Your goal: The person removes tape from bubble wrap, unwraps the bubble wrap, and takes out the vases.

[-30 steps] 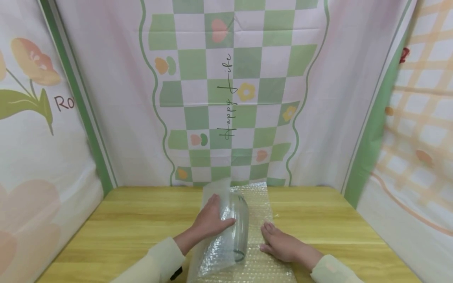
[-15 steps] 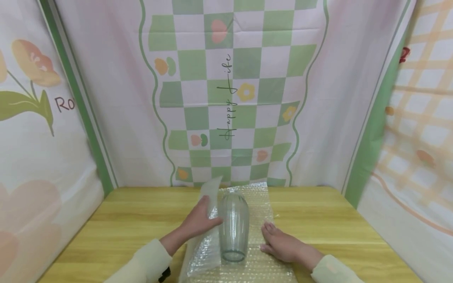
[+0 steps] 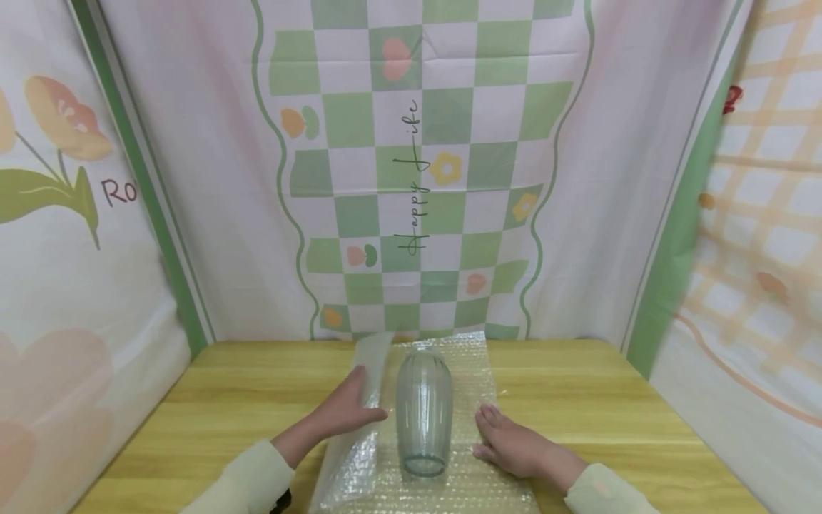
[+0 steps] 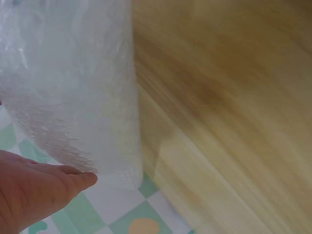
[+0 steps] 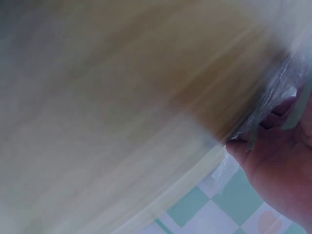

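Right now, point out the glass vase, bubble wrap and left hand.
Glass vase [image 3: 424,414], head view: middle of its body.
Bubble wrap [image 3: 465,403], head view: bare area on its right side.
Left hand [image 3: 345,412], head view: its middle.

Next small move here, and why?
I'd have the left hand lower the flap leftward, toward the table. The flap has swung off the vase over the last second but still looks raised; the right hand rests at the opposite edge of the wrap.
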Action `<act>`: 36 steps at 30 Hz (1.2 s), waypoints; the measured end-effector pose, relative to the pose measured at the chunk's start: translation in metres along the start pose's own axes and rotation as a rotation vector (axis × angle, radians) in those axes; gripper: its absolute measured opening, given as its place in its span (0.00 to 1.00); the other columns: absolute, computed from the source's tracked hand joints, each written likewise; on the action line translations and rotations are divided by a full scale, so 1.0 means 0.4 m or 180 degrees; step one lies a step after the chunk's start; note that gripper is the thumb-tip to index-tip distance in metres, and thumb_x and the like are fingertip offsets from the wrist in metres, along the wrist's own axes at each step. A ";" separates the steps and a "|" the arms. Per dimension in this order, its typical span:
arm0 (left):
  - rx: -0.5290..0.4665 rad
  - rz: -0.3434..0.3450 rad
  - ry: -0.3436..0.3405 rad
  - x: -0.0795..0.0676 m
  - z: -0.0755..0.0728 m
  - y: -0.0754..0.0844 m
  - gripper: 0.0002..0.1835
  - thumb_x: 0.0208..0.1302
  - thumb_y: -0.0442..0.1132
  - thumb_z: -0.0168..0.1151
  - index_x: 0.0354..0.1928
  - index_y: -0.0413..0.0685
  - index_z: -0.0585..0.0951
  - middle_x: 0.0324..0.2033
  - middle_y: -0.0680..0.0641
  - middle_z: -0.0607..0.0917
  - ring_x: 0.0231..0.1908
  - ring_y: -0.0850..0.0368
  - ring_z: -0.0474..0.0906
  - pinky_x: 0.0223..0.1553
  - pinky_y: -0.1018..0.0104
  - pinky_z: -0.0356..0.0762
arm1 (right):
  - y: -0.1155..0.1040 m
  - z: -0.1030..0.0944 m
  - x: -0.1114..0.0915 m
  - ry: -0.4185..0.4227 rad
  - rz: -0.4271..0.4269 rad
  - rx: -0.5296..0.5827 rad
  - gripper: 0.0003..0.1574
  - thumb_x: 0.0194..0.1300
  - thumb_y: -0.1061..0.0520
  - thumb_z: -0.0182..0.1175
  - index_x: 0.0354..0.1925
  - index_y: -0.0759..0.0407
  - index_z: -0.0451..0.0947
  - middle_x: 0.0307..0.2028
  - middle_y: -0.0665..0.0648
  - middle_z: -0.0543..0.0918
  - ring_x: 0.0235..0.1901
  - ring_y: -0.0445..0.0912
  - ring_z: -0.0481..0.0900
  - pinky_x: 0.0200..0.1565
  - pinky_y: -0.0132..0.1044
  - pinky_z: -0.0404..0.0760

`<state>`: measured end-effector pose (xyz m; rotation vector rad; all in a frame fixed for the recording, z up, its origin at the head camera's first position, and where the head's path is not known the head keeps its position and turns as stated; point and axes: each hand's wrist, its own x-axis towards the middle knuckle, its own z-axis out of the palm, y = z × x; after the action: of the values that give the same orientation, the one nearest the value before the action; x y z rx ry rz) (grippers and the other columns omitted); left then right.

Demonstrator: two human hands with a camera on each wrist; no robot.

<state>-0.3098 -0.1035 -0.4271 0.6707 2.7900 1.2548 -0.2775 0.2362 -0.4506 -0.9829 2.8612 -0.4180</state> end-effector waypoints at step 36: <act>0.0274 -0.0492 -0.0092 -0.056 -0.040 -0.046 0.60 0.48 0.47 0.74 0.69 0.18 0.46 0.69 0.21 0.46 0.70 0.29 0.42 0.70 0.41 0.41 | -0.001 0.000 -0.002 -0.0039 0.0076 0.0053 0.46 0.72 0.43 0.52 0.65 0.83 0.58 0.66 0.83 0.55 0.67 0.72 0.53 0.66 0.63 0.55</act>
<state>-0.2992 -0.1344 -0.4332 0.4613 2.8227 1.0951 -0.2768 0.2365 -0.4507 -0.9443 2.8508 -0.4316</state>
